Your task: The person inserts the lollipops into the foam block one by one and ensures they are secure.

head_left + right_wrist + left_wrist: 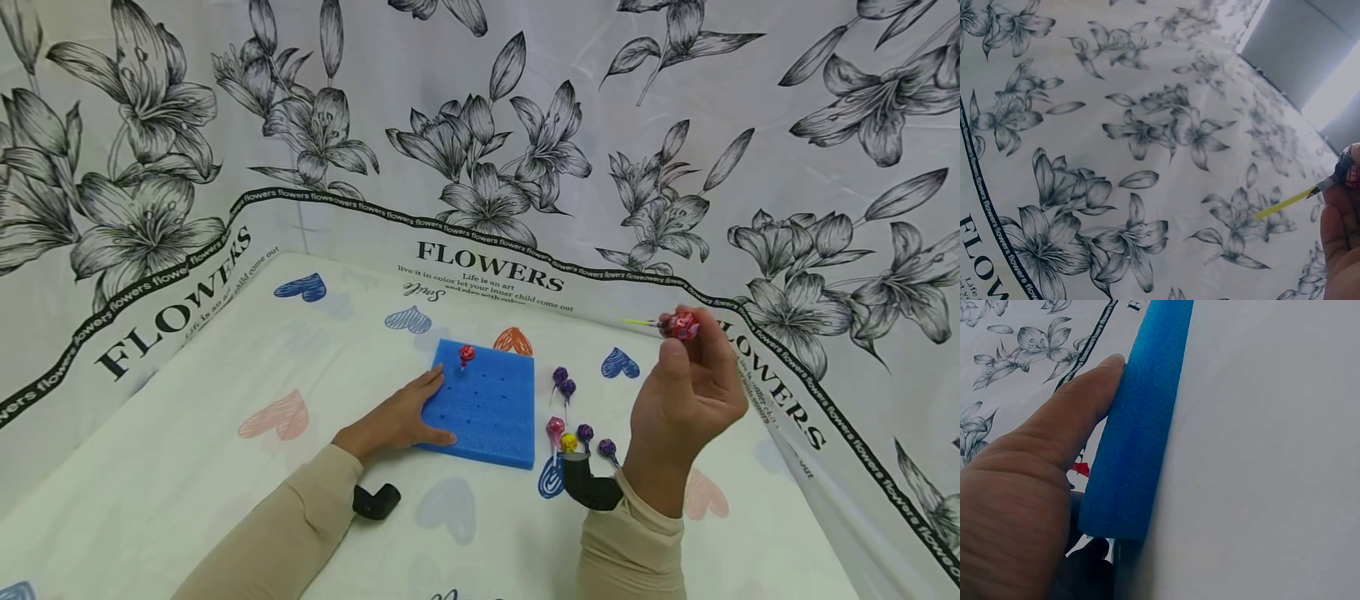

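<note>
Right grip (684, 396) is pinching red lollipop (682, 327) | left grip (401, 417), fingers apart, is touching blue foam block (491, 412) | turning yellow stick (639, 322) down should help

At twelve o'clock I face a white fabric curtain (480, 125) printed with black line-drawn lilies, edged low by a black lettered band (412, 221), with bold black "FLOWERS" lettering (490, 267) beneath. Across my white cloth-covered bench (187, 467) I see a scribbled blue heart (302, 288) at eleven, an orange heart (514, 341) at twelve, a pale pink heart (277, 415) at ten. My right-wrist view shows a flat grey surface (1297, 50) at two.
</note>
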The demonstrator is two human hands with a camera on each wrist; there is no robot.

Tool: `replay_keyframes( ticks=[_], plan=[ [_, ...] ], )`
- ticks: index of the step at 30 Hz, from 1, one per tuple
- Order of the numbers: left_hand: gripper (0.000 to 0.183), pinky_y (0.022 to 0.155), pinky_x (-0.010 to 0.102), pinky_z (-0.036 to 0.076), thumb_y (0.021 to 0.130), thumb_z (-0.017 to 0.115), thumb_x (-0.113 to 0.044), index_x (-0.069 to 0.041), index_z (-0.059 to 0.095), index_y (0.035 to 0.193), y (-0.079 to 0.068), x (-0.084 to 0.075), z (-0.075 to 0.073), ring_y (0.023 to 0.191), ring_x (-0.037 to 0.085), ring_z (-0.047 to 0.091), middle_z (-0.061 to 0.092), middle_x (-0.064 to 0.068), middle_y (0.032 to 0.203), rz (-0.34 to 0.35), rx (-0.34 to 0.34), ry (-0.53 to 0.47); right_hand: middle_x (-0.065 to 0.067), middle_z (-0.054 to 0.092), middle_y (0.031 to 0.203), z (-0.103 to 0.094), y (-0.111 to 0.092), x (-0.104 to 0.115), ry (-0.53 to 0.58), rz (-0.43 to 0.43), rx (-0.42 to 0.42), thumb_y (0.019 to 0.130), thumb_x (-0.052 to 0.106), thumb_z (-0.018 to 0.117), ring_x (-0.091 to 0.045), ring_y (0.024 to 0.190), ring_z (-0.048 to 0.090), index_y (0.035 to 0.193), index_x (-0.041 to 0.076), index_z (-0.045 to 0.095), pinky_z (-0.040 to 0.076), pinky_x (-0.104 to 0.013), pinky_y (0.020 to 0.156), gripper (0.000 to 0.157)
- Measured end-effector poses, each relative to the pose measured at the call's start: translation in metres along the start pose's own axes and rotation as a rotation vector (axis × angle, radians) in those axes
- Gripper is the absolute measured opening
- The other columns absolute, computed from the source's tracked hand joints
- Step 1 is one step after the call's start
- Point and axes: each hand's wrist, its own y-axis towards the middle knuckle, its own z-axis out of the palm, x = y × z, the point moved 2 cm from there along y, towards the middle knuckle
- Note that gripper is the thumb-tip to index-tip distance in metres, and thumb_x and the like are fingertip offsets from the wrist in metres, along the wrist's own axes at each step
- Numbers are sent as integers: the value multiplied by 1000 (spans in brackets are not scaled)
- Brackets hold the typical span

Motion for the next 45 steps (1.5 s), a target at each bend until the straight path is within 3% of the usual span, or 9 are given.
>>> replay_keyframes(
  ticks=[10, 13, 21, 28, 36, 45],
  plan=[
    [111, 111, 50, 22, 72, 80, -54, -8, 22, 154, 0, -1, 0, 144, 30, 12, 10, 3, 161, -10, 0, -2, -28, 59, 107, 9, -17, -30, -169, 90, 178, 83, -17, 59, -35, 99, 59, 115, -18, 60, 49, -36, 93, 32],
    [110, 111, 50, 22, 72, 80, -54, -9, 22, 154, 0, -2, 0, 144, 30, 12, 10, 3, 161, -21, 3, -2, -26, 59, 106, 7, -22, -43, -195, 134, 230, 84, -16, 59, -32, 97, 60, 116, -17, 60, 50, -34, 91, 32],
    [110, 111, 50, 22, 72, 80, -54, -9, 22, 154, 1, -1, 1, 144, 30, 12, 9, 2, 161, -40, 4, 9, -22, 59, 115, -5, -41, -78, -411, 276, 350, 91, -6, 62, -29, 103, 59, 125, -7, 60, 51, -31, 89, 34],
    [110, 111, 50, 22, 72, 81, -53, -10, 22, 154, 0, -1, 1, 144, 30, 12, 10, 2, 161, -46, 2, 8, -18, 60, 118, -14, -56, -103, -492, 399, 371, 92, -6, 61, -27, 106, 61, 127, -5, 60, 50, -33, 90, 35],
    [110, 110, 52, 23, 72, 80, -55, -8, 23, 154, 0, -1, 0, 144, 32, 13, 11, 4, 161, -35, -9, 11, -27, 59, 115, -10, -70, -111, -557, 482, 420, 92, -7, 60, -27, 105, 61, 125, -13, 56, 50, -29, 89, 34],
    [109, 111, 51, 23, 72, 80, -54, -8, 24, 154, 0, -2, 0, 144, 32, 13, 10, 4, 161, -34, 1, 11, -31, 59, 113, -24, -85, -129, -594, 582, 432, 91, -9, 61, -38, 103, 60, 123, -14, 58, 52, -25, 84, 33]
  ],
)
